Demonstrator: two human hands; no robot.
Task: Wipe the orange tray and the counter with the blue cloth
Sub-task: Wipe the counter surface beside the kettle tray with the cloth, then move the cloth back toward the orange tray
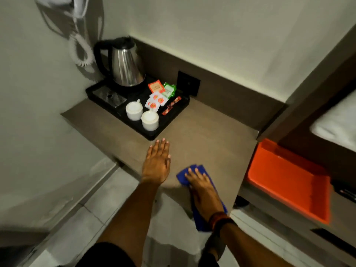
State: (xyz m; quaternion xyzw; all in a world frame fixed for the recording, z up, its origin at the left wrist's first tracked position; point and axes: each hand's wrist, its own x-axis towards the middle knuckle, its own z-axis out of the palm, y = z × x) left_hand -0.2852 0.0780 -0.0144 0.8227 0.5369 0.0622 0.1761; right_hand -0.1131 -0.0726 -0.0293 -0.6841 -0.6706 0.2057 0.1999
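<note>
The blue cloth (185, 175) lies on the brown counter (208, 135) near its front edge, and part of it hangs over the edge. My right hand (204, 189) presses flat on top of the cloth. My left hand (157, 162) rests flat on the bare counter to the left of the cloth, fingers spread, holding nothing. The orange tray (287, 180) sits lower down to the right of the counter, apart from both hands.
A black tray (173, 112) at the counter's back left holds a steel kettle (125, 66), two white cups (142, 114) and sachets (159, 93). A wall socket (188, 82) is behind it. A white bed (339, 122) lies at the right. Tiled floor is below.
</note>
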